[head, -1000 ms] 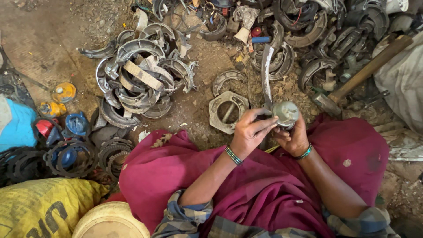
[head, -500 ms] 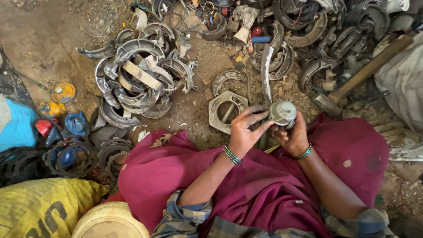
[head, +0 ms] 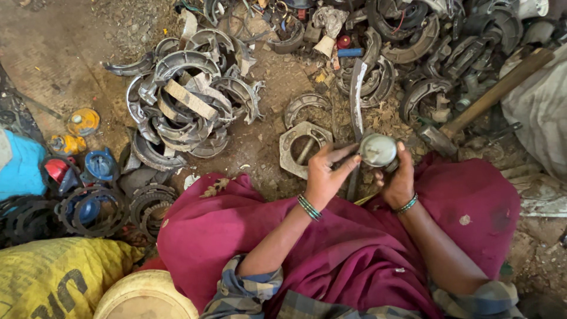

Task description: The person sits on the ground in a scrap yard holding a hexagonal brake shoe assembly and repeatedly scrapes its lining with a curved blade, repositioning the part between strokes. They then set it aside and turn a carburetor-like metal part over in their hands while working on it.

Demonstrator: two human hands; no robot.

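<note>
Both hands hold 1 round grey metal part (head: 378,149) above the lap: right hand (head: 397,180) cups it from below, left hand (head: 323,174) fingers (head: 345,155) pinch its rim. A square metal flange (head: 293,142) lies just beyond the left fingers.

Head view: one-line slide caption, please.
Both hands, left hand and right hand, grip a round metal part above scattered brake shoes.
</note>
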